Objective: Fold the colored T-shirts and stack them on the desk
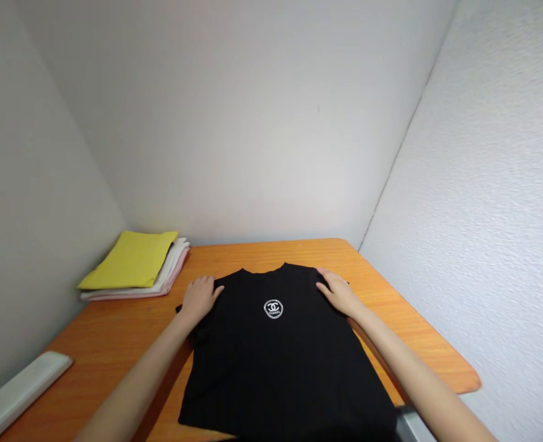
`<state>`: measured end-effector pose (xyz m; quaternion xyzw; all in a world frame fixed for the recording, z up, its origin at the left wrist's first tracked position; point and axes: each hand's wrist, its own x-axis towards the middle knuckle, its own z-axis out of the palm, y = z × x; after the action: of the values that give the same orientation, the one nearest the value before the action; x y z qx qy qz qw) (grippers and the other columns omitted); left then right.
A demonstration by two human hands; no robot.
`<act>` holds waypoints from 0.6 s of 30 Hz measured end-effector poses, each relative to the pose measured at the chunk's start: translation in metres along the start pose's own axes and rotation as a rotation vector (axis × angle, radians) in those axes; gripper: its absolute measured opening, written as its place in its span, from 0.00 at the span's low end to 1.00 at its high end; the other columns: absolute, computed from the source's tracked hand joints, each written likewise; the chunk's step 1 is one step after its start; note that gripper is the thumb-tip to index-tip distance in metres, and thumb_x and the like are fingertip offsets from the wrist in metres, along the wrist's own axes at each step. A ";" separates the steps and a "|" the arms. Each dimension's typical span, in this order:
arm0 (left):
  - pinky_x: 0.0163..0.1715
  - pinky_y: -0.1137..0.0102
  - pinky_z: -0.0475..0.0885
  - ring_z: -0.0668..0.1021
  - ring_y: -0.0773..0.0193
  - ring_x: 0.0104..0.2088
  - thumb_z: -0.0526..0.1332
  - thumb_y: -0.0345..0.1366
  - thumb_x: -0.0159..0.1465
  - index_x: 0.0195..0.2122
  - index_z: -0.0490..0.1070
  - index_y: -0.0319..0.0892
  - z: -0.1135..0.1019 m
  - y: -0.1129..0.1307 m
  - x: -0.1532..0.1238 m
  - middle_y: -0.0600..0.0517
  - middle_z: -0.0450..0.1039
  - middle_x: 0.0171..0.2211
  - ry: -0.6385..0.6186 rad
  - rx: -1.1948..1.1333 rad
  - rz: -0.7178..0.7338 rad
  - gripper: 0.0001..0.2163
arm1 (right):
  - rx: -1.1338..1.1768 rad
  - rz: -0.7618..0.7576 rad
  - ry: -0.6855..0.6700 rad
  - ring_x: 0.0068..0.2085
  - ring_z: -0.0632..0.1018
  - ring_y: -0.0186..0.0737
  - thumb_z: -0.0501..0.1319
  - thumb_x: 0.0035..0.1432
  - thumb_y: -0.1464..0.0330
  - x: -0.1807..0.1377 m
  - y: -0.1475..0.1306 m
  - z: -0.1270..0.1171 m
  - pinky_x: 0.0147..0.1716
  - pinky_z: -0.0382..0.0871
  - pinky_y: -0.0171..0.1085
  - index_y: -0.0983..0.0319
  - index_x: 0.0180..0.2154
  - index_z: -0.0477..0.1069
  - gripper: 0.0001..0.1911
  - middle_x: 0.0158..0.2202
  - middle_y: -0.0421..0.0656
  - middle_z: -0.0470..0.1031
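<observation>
A black T-shirt point(275, 362) with a small round white logo on the chest lies flat, front up, in the middle of an orange wooden table point(110, 344). Its collar points toward the far wall. My left hand point(200, 296) lies flat with fingers spread on the shirt's left shoulder. My right hand point(338, 291) rests flat on the right shoulder, fingers stretched out. Both sleeves look folded under or hidden beneath my hands. Neither hand holds anything.
A stack of folded clothes point(137, 267), yellow on top with white and pink below, sits at the table's far left corner. A pale grey flat bar point(18, 393) lies at the near left edge. White walls close in on three sides.
</observation>
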<state>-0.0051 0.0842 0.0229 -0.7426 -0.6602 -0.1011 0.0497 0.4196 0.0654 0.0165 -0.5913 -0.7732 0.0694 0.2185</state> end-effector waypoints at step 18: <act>0.39 0.67 0.70 0.74 0.59 0.39 0.52 0.44 0.67 0.42 0.63 0.44 -0.123 0.009 -0.082 0.52 0.70 0.36 0.377 -0.736 -0.048 0.10 | 0.544 0.042 0.258 0.28 0.68 0.39 0.54 0.60 0.55 -0.045 -0.064 -0.118 0.28 0.64 0.38 0.56 0.33 0.61 0.12 0.26 0.36 0.64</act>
<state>-0.0158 -0.0223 0.1255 -0.6636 -0.5766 -0.4658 -0.1015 0.4217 -0.0134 0.1344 -0.5310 -0.6797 0.2029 0.4636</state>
